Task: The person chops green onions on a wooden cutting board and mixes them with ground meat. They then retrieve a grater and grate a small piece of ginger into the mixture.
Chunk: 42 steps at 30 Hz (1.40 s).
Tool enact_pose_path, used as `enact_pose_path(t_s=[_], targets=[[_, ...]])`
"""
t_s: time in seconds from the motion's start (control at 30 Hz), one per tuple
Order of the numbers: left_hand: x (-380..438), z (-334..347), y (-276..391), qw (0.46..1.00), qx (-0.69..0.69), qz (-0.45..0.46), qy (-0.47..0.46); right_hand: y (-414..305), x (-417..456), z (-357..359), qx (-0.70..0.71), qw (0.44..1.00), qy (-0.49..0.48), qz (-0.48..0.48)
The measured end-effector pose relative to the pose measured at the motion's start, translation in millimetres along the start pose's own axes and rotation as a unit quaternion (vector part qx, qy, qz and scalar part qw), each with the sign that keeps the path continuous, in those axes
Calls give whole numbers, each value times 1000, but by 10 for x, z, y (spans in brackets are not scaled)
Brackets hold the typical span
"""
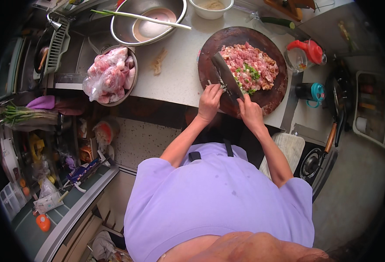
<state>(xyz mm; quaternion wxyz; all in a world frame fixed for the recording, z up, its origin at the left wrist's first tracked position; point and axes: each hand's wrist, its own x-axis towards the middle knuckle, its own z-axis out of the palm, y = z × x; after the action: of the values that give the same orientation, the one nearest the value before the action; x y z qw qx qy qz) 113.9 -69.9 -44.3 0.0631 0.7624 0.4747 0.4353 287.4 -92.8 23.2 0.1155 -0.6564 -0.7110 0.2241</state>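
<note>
A round, dark wooden chopping block (208, 49) stands on the pale counter, bearing a heap of chopped raw meat (254, 62). Chopped green onion (251, 72) lies over the near side of the heap. My right hand (252, 113) grips a broad cleaver (226, 75), its blade slanting away to the left across the block. Left of the blade, my left hand (210, 101) pinches pale scallion pieces (222, 86) with bent fingers, close to the cleaver. The blade hides part of the block and the meat's left edge.
Left on the counter stands a bowl of raw meat in plastic (110, 75). A scallion (146, 19) spans the steel basin (114, 32) behind it. A white bowl (212, 13), a cucumber (277, 22), a red-lidded jar (305, 54) and a teal-lidded cup (310, 91) surround the block.
</note>
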Motion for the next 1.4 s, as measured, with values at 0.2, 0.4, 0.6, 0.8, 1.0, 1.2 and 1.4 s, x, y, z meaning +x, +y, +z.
enact_pose_path(t_s=[0.2, 0.4, 0.6, 0.8, 1.0, 1.2, 1.4], targets=[[-65, 13, -61, 999, 5, -15, -43, -141, -116, -171, -49, 997, -44, -32], [-95, 61, -83, 998, 18, 4, -53, -169, -21, -34, -50, 997, -51, -24], [-36, -24, -25, 1000, -2, -23, -20, -28, -20, 31, 14, 1000, -6, 8], [-112, -71, -24, 998, -1, -44, -43, -212, -87, -131, -44, 997, -42, -41], [-170, 4, -56, 999, -3, -23, -43, -246, -40, 45, -69, 997, -17, -40], [-97, -118, 49, 989, -58, -131, 43, -24, -42, 29, 72, 997, -9, 31], [-207, -145, 24, 979, -90, -178, 47, -199, -104, -63, 34, 997, -73, 9]])
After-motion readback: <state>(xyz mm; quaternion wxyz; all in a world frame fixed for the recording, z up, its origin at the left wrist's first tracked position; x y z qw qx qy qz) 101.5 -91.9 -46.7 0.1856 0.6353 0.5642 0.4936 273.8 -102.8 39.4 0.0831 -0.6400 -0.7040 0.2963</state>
